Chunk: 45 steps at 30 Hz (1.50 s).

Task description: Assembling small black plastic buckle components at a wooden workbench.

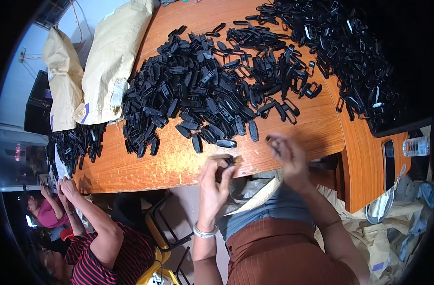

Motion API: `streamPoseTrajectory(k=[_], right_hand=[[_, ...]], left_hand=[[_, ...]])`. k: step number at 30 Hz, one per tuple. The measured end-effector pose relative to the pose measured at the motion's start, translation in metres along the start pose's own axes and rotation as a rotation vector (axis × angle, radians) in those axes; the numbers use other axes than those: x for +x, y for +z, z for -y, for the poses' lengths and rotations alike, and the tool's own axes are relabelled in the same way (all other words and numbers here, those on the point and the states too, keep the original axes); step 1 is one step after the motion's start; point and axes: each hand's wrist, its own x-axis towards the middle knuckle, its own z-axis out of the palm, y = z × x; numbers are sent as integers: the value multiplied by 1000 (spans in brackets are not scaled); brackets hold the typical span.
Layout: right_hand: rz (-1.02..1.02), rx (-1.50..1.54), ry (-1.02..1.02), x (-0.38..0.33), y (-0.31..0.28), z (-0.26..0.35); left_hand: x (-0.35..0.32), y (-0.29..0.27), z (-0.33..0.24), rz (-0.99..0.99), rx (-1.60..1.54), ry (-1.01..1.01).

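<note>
- Broadly, a wooden table (283, 128) fills the upper view, its near edge curving just above the person's lap.
- A big heap of black plastic clips (202, 90) covers the table's middle, and a second heap (350, 52) lies at the far right.
- Two tan paper sacks (107, 61) lie at the table's left end, with a smaller spill of clips (74, 145) beside them.
- A co-worker in a red-and-black striped shirt (107, 251) sits at lower left, hands raised at the table's left corner.
- A clear plastic bottle (415, 146) lies at the right, off the table.
- The left hand (216, 183), a bracelet on its wrist, has its grip clenched around a small black clip (230, 160) at the table's near edge.
- The right hand (286, 152) is blurred just beside it; its fingers curl around something dark, but I cannot tell what its grip holds.
</note>
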Motion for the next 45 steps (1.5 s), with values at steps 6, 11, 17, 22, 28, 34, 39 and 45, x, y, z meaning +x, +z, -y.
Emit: streamPoseTrajectory(k=[6, 11, 17, 22, 28, 34, 39, 45], right_hand=[[364, 135, 90, -13, 7, 20], [407, -130, -69, -12, 2, 26], [366, -485, -374, -20, 7, 26], [314, -654, -434, -21, 7, 24], [240, -395, -352, -27, 13, 19], [183, 11, -92, -31, 7, 11], [155, -20, -145, -35, 8, -5], [-120, -560, -292, 2, -28, 1]], left_hand=[[-10, 6, -34, 77, -354, -202], [-18, 3, -32, 132, -392, -218], [-20, 14, -36, -15, -381, -124], [-16, 14, -42, 52, -273, -130], [-15, 33, -39, -57, -235, -52], [-25, 35, -29, 31, -1100, -417], [-34, 34, -18, 97, -1412, -599], [-41, 25, -21, 143, 121, 23]])
